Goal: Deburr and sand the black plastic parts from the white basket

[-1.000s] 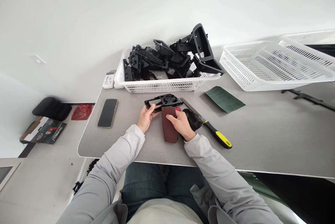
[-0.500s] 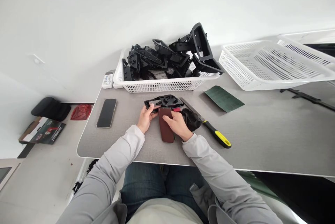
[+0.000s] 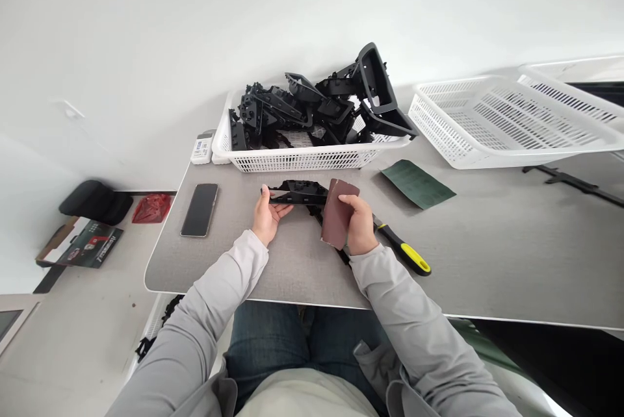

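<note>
My left hand [image 3: 267,217] is closed on the left end of a black plastic trim part [image 3: 295,194], thumb on top and fingers beneath. The part is held tilted just above the table. In my right hand [image 3: 359,222] is a folded piece of dark red sandpaper [image 3: 337,212], with the thumb across its face. Its upper edge overlaps the right end of the part. Beneath the sandpaper lies another black piece [image 3: 316,212], mostly hidden. A file with a black and yellow handle [image 3: 407,253] rests right of my right hand, its blade largely covered.
Behind my hands, a white basket [image 3: 302,160] is heaped with black plastic parts. A dark green sheet [image 3: 418,184] and another white basket [image 3: 487,121] are to the right, near a long black strip [image 3: 575,183]. A phone [image 3: 199,210] lies at left.
My right hand has moved right with the sandpaper, which is now tilted. The part in my left hand has been turned more edge-on and shifted slightly left.
</note>
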A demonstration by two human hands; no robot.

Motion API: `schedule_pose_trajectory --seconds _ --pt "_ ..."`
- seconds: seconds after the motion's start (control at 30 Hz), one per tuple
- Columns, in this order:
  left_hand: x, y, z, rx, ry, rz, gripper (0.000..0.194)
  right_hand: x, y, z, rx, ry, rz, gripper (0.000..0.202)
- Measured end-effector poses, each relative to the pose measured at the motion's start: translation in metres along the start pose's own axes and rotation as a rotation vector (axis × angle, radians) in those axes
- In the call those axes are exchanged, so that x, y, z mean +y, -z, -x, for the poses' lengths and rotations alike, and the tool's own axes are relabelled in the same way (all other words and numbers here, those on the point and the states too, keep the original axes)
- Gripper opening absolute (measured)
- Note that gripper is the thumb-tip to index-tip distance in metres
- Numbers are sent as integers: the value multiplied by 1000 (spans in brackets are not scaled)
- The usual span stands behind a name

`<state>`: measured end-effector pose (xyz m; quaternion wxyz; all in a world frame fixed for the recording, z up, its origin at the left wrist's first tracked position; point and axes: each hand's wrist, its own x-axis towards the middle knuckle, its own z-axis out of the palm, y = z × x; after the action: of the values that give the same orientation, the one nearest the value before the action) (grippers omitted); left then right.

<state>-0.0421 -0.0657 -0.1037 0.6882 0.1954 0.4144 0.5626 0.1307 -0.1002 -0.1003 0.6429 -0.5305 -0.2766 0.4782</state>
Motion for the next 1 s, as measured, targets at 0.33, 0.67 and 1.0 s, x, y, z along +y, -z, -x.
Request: schedule_pose_trajectory --seconds 0.33,0.67,1.0 --pt "4 -1 4 -148 40 -51 30 -10 -7 8 48 -119 -79 15" --pt "2 2 6 -261 165 -90 24 -3 -1 6 -8 4 63 20" --pt "10 1 9 -398 174 -107 37 -15 -9 14 -49 -65 -54 15"
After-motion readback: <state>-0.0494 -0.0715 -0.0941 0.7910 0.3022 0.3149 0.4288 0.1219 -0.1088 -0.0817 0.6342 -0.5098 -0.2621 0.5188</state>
